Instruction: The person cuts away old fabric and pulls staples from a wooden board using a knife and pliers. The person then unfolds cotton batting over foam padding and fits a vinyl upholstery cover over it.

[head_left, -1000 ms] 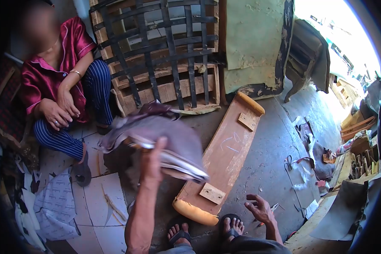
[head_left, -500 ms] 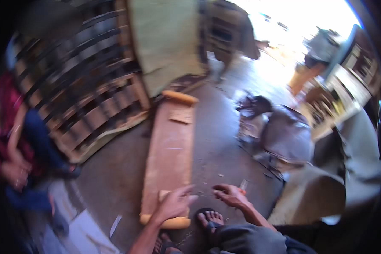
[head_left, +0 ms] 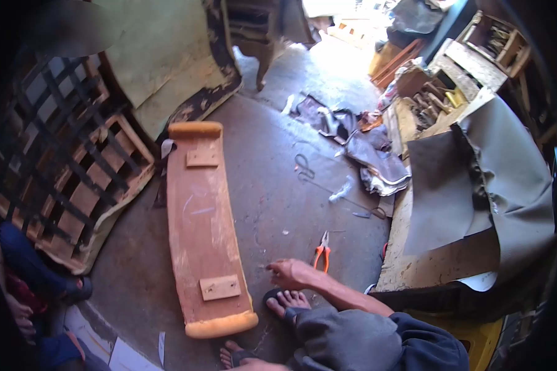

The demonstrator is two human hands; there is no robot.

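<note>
A long wooden panel (head_left: 198,204) lies on the floor, with orange foam along both ends and one edge. Two small wooden blocks sit on it, a near block (head_left: 220,287) and a far block (head_left: 202,158). My right hand (head_left: 289,274) hovers over the floor just right of the panel's near end, fingers loosely bent and apart, with nothing visible in them. Beyond it lie orange-handled pliers (head_left: 322,255). At the bottom edge only a sliver of my left hand or forearm (head_left: 258,366) shows; its fingers are hidden.
A webbed wooden frame (head_left: 68,185) leans at left, beside a seated person's leg (head_left: 28,256). Scissors (head_left: 303,167) and crumpled brown material (head_left: 377,157) lie ahead. Grey sheet material (head_left: 458,185) drapes over a box at right. Wooden scraps (head_left: 433,102) fill the back right.
The view has swung right and steadied. My left hand, earlier above the panel's near end, has dropped to the bottom edge. My right hand has come nearer the panel.
</note>
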